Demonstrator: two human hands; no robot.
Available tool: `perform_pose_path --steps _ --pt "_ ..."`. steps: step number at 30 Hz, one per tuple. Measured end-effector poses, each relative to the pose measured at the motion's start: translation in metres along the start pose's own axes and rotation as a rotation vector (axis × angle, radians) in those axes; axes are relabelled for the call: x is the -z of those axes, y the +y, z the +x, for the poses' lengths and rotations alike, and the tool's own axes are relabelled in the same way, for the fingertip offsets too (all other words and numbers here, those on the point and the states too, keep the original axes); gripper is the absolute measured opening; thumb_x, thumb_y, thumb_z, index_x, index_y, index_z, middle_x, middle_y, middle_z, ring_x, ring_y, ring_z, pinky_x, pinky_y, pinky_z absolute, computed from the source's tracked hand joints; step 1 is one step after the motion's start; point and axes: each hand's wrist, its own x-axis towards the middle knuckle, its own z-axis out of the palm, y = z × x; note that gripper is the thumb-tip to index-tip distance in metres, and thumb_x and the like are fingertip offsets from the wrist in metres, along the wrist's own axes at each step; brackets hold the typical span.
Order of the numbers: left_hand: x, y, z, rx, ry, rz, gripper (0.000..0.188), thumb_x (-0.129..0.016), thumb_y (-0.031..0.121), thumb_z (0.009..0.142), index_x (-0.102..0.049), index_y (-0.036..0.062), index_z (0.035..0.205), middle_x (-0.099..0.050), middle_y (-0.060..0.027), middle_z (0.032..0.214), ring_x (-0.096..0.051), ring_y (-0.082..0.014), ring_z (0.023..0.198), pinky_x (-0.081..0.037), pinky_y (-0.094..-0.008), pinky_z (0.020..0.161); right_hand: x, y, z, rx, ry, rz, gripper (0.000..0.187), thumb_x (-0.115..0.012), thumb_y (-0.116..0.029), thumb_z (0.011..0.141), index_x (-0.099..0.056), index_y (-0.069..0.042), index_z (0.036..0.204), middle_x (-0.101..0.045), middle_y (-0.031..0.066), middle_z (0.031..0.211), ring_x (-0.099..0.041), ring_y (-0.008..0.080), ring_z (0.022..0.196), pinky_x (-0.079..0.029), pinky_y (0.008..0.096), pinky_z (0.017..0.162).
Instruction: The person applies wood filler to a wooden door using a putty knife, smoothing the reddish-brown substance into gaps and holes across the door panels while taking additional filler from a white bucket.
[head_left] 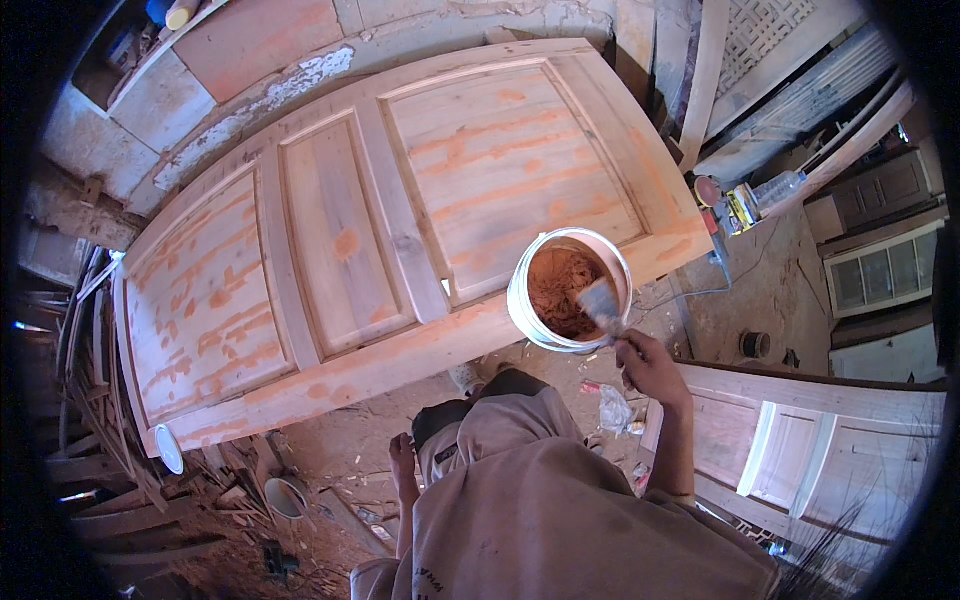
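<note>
My right hand [648, 365] is closed on the handle of a putty knife [602, 303]. Its broad, smeared blade dips into a white bucket [518, 305], over brown-orange wood filler [560, 290]. The bucket sits at the near edge of a large panelled wooden door [480, 150], which lies flat in front of me with orange filler streaks and patches across its panels and frame. By my left side hangs my left hand [402, 455], apart from the door, fingers loosely open and nothing visible in them.
A white lid [169, 449] rests at the door's near left corner. Wood scraps [100, 400] pile up on the left. To the right stand another panelled door [715, 425] and a glazed cabinet front [880, 275]. A sander [708, 192] and a plastic bottle [780, 188] lie beyond the door's right end.
</note>
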Motion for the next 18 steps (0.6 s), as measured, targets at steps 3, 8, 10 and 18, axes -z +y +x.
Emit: perform_pose_path --steps 3,8,10,18 --pt "-0.010 -0.001 -0.010 0.041 0.013 0.005 0.040 -0.051 0.035 0.101 -0.060 0.0019 0.122 -0.069 -0.0129 0.108 -0.068 -0.0196 0.090 -0.052 -0.0321 0.070 0.003 0.004 -0.006 -0.011 0.053 -0.230 0.032 -0.057 -0.028 0.100 -0.061 0.001 0.088 -0.058 0.0091 0.065 -0.057 0.0159 0.053 -0.044 0.0329 0.050" --pt "-0.006 -0.020 -0.028 0.016 0.055 -0.051 0.041 -0.052 0.035 0.101 -0.060 0.0014 0.122 -0.069 -0.0120 0.107 -0.068 -0.0195 0.088 -0.051 -0.0316 0.070 0.009 -0.003 -0.003 -0.253 -0.016 -0.036 0.033 -0.057 -0.028 0.102 -0.061 0.001 0.086 -0.050 0.0013 0.057 -0.052 0.0080 0.047 -0.042 0.0273 0.044" --pt "-0.015 -0.022 -0.042 0.038 0.057 -0.024 0.041 -0.052 0.036 0.101 -0.060 0.0016 0.122 -0.069 -0.0115 0.106 -0.068 -0.0194 0.088 -0.051 -0.0313 0.070 0.011 0.016 -0.001 -0.098 0.027 -0.251 0.033 -0.058 -0.028 0.101 -0.060 0.000 0.085 -0.050 0.0006 0.057 -0.050 0.0078 0.048 -0.040 0.0278 0.044" --pt "-0.027 -0.030 -0.118 0.107 0.134 -0.098 0.040 -0.054 0.036 0.101 -0.061 0.0017 0.120 -0.069 -0.0100 0.104 -0.068 -0.0180 0.088 -0.050 -0.0304 0.067 0.017 0.009 0.008 0.259 0.139 -0.303 0.031 -0.057 -0.029 0.101 -0.054 -0.002 0.088 -0.055 0.0103 0.066 -0.056 0.0271 0.058 -0.044 0.0394 0.054"
